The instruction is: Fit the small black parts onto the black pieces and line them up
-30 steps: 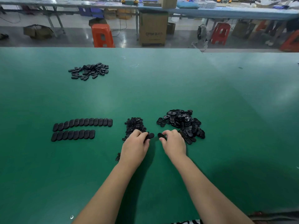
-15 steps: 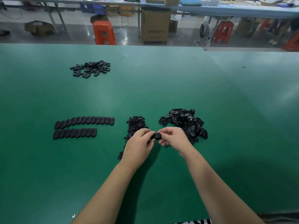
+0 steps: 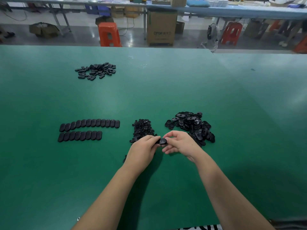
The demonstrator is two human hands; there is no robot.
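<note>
Both hands meet over the green table [image 3: 166,90] and hold one oval black piece [image 3: 162,141] between them. My left hand [image 3: 142,151] grips its left end with curled fingers. My right hand [image 3: 181,144] pinches its right end with thumb and forefinger. Just behind the left hand lies a heap of small black parts [image 3: 142,129]. A pile of loose oval black pieces [image 3: 191,126] sits behind the right hand. Two neat rows of oval pieces [image 3: 86,129] lie side by side to the left.
Another scatter of oval black pieces [image 3: 96,71] lies far back on the left. A few small parts [image 3: 125,158] lie by my left wrist. Beyond the table's far edge stand an orange stool [image 3: 108,34] and a cardboard box [image 3: 161,27].
My hands came together from the two heaps and lifted slightly. The oval piece, first under my right fingers on the table, is now held between both hands.
</note>
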